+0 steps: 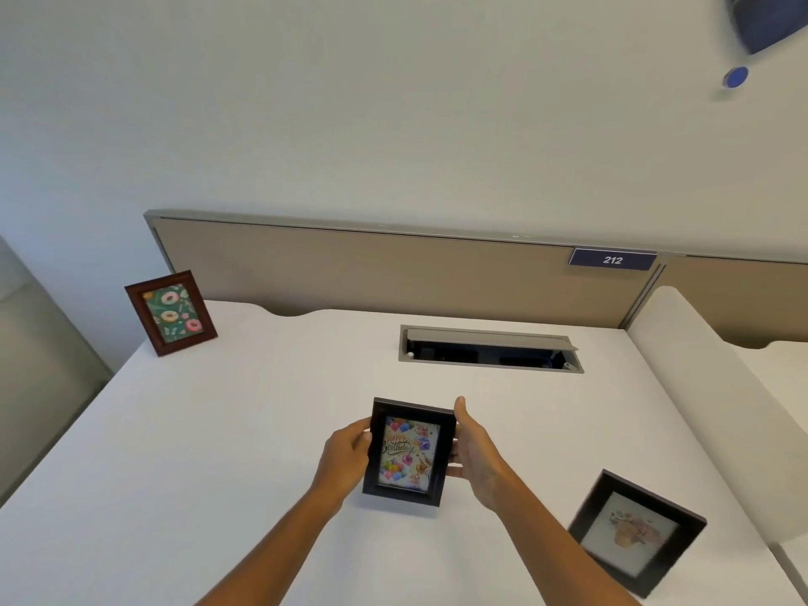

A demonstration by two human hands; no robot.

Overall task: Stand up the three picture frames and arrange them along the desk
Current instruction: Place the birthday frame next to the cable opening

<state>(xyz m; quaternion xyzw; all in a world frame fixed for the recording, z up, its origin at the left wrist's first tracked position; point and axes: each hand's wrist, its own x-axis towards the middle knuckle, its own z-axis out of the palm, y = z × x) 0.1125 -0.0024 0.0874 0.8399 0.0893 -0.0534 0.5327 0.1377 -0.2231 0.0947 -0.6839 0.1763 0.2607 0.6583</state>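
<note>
A black frame with a birthday picture (409, 452) is upright near the middle of the white desk (245, 422), held from both sides. My left hand (347, 452) grips its left edge and my right hand (474, 452) holds its right edge with the thumb up. A brown wooden frame with a doughnut picture (171, 312) stands upright at the far left corner. A second black frame with a pale flower picture (636, 533) lies flat at the near right.
An open cable hatch (489, 349) is set in the desk behind the held frame. A beige partition (393, 269) with a blue "212" label (612, 259) runs along the back. A white divider (717, 378) bounds the right side.
</note>
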